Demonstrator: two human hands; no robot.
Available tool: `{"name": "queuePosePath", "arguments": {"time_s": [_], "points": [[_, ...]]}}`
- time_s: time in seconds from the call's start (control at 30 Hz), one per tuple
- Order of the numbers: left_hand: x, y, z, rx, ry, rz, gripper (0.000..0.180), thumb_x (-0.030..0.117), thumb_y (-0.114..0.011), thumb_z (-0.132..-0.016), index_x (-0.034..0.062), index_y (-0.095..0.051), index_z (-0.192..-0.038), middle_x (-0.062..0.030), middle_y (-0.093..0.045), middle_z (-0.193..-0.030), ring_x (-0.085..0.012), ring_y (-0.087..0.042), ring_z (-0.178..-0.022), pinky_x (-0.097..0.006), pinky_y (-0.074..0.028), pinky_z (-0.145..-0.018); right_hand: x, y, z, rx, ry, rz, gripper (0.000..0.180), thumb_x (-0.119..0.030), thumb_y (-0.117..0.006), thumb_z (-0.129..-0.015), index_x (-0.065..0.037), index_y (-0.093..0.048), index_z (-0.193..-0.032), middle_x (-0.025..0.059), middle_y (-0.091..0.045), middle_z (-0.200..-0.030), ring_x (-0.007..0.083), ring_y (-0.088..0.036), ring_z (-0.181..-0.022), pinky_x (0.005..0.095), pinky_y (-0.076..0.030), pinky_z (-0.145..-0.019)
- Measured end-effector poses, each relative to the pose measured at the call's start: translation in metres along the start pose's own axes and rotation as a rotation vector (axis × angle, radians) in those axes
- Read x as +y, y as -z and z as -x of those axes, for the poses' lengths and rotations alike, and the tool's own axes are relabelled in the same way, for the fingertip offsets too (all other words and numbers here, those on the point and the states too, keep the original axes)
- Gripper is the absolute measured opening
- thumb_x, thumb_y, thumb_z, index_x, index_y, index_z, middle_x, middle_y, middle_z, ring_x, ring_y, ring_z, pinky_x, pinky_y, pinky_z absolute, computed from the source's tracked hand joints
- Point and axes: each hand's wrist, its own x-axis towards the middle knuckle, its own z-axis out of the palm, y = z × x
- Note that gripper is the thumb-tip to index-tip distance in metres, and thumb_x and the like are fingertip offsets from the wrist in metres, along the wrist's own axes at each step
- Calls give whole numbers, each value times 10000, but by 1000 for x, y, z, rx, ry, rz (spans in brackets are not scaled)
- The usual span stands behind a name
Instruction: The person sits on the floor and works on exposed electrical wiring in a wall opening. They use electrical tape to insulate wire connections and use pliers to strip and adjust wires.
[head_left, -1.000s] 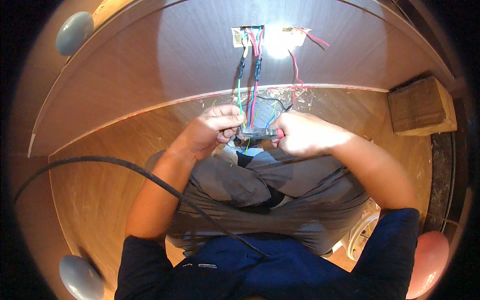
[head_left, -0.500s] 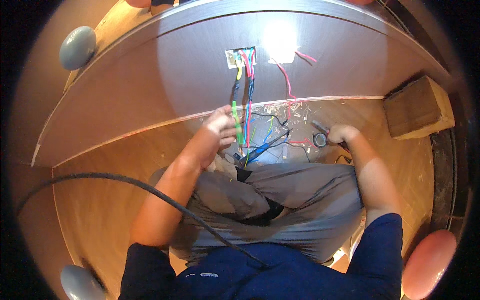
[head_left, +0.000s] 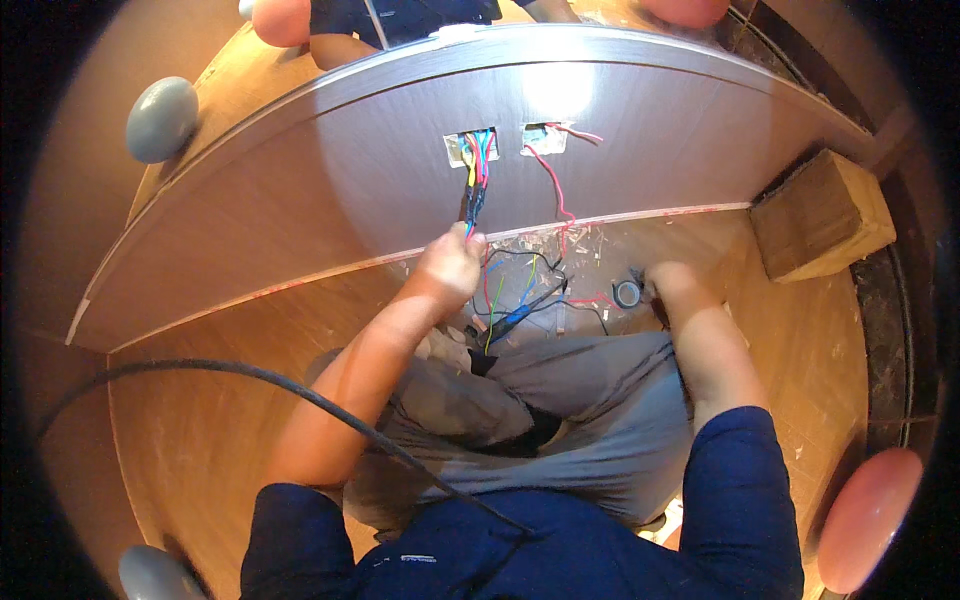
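My left hand is closed round a bundle of electrical wires, just below where black tape wraps them. The wires, yellow, red and blue among them, come out of the left cut-out in the panel. Over the floor, my right hand is closed on a slim dark hand tool; fingers hide most of it, so its kind is unclear. Beside that hand lies a roll of black tape. A blue-and-black tool rests in front of my crossed legs, among loose wires.
A second cut-out has red wires hanging from it. Wood chips litter the floor along the grey panel. A wooden block stands at the right. A black cable arches across on the left.
My left hand has moved up and closed round the wire bundle, where it was loosely at the green-covered wire. My right hand, still on the tool, has shifted slightly left and down. The view has tilted.
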Motion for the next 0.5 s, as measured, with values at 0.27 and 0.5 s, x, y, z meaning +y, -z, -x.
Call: {"name": "queuePosePath", "arguments": {"time_s": [0.27,0.5], "points": [[26,29,-7,-240,66,-304,324,259,-503,-1011,-31,-539,-1152,-332,-661,-1065,-482,-637,-1042,-545,-497,-893,-135,75,97,1313,1057,-337,424,-89,-652,-833,-87,-605,-1255,134,-616,-1299,316,-640,-1097,421,-530,-921],[51,66,-19,-454,88,-653,537,137,-773,-788,-52,-536,-1230,-273,-661,-1213,-383,-642,-1165,-418,-529,-972,-200,110,94,1349,1044,-276,571,-144,-679,-811,-98,-550,-1365,82,-585,-1377,261,-640,-1000,377,-540,-853]]}}
